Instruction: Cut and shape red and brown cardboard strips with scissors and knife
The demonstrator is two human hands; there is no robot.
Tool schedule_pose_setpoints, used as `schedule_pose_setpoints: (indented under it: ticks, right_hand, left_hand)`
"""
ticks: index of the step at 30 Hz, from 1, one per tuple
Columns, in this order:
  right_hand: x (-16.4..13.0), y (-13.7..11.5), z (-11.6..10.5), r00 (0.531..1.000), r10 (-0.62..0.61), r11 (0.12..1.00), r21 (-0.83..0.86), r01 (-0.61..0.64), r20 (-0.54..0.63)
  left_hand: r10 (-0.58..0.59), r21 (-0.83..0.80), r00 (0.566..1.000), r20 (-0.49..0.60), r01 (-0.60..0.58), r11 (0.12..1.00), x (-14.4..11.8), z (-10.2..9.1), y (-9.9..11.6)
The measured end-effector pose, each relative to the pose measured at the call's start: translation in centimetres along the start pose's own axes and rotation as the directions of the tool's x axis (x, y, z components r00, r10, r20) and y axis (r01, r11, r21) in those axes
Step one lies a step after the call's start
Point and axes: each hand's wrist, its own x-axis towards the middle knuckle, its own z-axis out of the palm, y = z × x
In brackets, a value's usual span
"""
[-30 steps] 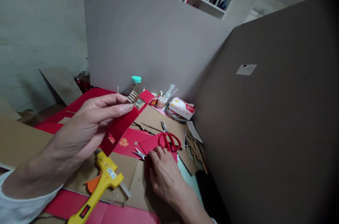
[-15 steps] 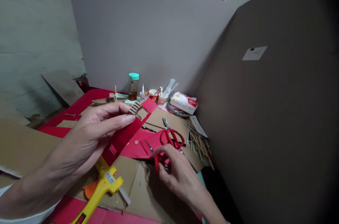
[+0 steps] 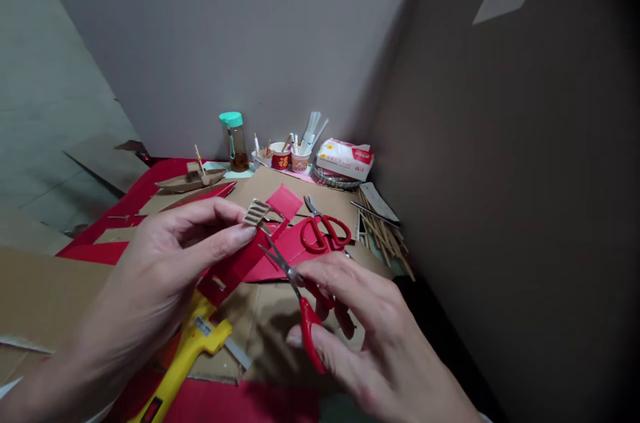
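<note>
Between thumb and forefinger, my left hand (image 3: 185, 253) pinches a small piece of corrugated cardboard (image 3: 257, 211). A red card strip (image 3: 237, 263) with cut-out openings slants behind it, also held by this hand. Whether piece and strip are joined, I cannot tell. My right hand (image 3: 365, 316) has its thumb and fingers in the handles of small red-handled scissors (image 3: 311, 326). The scissors' blades are slightly apart, pointing up and left beside the strip's lower right edge. Beyond them, a larger pair of red-handled scissors (image 3: 325, 233) lies on red card.
A yellow glue gun (image 3: 187, 349) lies below my left hand. Farther back are a cardboard boat (image 3: 187, 181), a bottle with a green lid (image 3: 236, 143), paper cups (image 3: 300, 159) and a tissue pack (image 3: 345, 159). Thin sticks (image 3: 385, 236) lie by the right partition (image 3: 475, 163).
My right hand has turned and come nearer the red strip, with the small scissors now fully visible, blades parted. The view has tilted down. My left hand keeps its pinch.
</note>
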Motion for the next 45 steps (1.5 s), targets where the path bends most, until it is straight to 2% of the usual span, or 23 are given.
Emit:
schedule_pose_setpoints:
  ticks: [6, 12, 15, 20, 26, 30, 34, 40, 45]
  right_hand:
    - [-0.2, -0.3, -0.2, 0.999, -0.009, 0.990, -0.139, 0.003, -0.048]
    - [-1.1, -0.3, -0.6, 0.998, 0.054, 0.973, -0.221, -0.058, -0.024]
    - [-1.4, -0.2, -0.8, 0.998, 0.062, 0.972, -0.228, -0.056, 0.020]
    - [-1.2, -0.2, -1.2, 0.987, 0.106, 0.976, -0.202, -0.081, 0.117]
    - [-1.0, -0.6, -1.4, 0.971, 0.182, 0.979, -0.124, -0.164, 0.153]
    - [-1.0, -0.6, -1.7, 0.966, 0.205, 0.978, -0.078, -0.194, 0.160]
    - [-0.7, -0.3, -1.9, 0.972, 0.175, 0.984, -0.059, -0.168, 0.155]
    - [-0.5, -0.5, -1.4, 0.958, 0.228, 0.969, -0.140, -0.205, 0.175]
    - [-0.8, -0.2, -1.0, 0.954, 0.226, 0.969, -0.146, -0.200, 0.196]
  left_hand:
    - [-0.026, 0.058, 1.000, 0.011, 0.025, 0.998, -0.4, -0.2, -0.6]
    - [-0.017, 0.102, 1.000, -0.018, 0.018, 0.995, -0.6, 0.2, -0.9]
    - [-0.002, 0.129, 1.000, -0.027, 0.006, 0.992, -0.7, 0.1, -1.1]
    - [0.049, 0.200, 0.998, 0.047, -0.057, 0.978, -0.5, 0.1, -1.0]
    - [-0.008, 0.236, 0.997, 0.073, -0.010, 0.972, -0.7, 0.6, -0.7]
    - [-0.104, 0.151, 0.991, 0.088, 0.090, 0.984, -0.6, 1.1, -0.5]
    - [-0.188, 0.088, 0.978, 0.087, 0.180, 0.980, -0.3, 1.4, -0.3]
    - [-0.199, 0.114, 0.976, 0.090, 0.188, 0.975, -0.4, 1.7, -0.2]
    - [-0.182, 0.109, 0.977, 0.107, 0.170, 0.979, -0.6, 2.0, -0.3]
